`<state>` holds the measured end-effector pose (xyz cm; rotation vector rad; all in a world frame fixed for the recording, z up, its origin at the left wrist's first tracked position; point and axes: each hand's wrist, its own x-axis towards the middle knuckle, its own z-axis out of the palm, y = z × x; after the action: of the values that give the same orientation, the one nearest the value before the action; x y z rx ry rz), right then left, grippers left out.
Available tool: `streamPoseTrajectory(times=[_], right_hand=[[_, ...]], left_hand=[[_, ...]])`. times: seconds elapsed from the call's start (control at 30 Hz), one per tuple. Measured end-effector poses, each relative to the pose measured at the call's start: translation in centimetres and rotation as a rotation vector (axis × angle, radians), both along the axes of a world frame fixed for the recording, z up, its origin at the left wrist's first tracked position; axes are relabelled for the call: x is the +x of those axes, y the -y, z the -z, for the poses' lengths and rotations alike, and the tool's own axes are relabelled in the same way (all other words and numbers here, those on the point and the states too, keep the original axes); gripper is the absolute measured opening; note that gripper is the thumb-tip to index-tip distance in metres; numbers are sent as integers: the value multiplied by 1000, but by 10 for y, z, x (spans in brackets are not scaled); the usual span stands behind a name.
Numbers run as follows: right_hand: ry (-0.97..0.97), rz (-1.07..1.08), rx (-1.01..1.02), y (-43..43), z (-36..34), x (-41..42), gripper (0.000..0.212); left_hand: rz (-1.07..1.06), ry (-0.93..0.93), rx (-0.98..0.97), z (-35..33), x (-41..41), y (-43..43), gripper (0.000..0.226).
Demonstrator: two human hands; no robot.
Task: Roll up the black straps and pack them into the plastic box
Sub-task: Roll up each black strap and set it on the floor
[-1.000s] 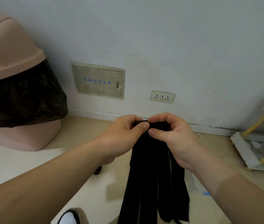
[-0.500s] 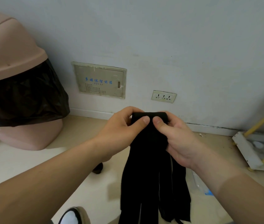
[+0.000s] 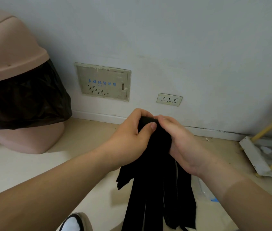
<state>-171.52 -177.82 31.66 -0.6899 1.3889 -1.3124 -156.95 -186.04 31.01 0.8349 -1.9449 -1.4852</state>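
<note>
We hold the straps (image 3: pixel 155 189) just below the socket (image 3: pixel 169 99); the left hand (image 3: pixel 132 140) curls round the rolled top, thumb across its front; the right hand (image 3: pixel 180 144) grips the other side. The hands sit closer than half a second ago, so less roll shows between them; the tails hang down, with one loose end now jutting out under the left hand.

The wall panel (image 3: pixel 102 82) bears blue characters 多媒体智能箱 (a smaller line beneath reads roughly FZY-L1).
</note>
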Motion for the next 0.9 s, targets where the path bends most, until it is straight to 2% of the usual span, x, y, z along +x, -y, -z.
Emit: streamPoseTrajectory(times=[0.17, 0.3, 0.47, 0.6, 0.7, 0.8, 0.9], right_hand=[[-5, 4, 2, 1, 2, 3, 46], [19, -100, 51, 1, 7, -2, 60], [-65, -135, 124, 3, 12, -6, 69], [-106, -52, 41, 5, 1, -6, 60], [-72, 36, -32, 5, -1, -6, 51], [-44, 78, -76, 3, -1, -4, 25], [-57, 87, -117, 2, 1, -4, 16]], left_hand=[[31, -4, -65, -2, 0, -4, 18], [66, 57, -108, -1, 4, -2, 15], [60, 42, -111, 1, 10, 2, 23], [90, 25, -112, -4, 13, 6, 31], [38, -44, 64, -7, 12, 6, 30], [27, -43, 321, -6, 9, 6, 30], [104, -22, 462, -5, 7, 6, 44]])
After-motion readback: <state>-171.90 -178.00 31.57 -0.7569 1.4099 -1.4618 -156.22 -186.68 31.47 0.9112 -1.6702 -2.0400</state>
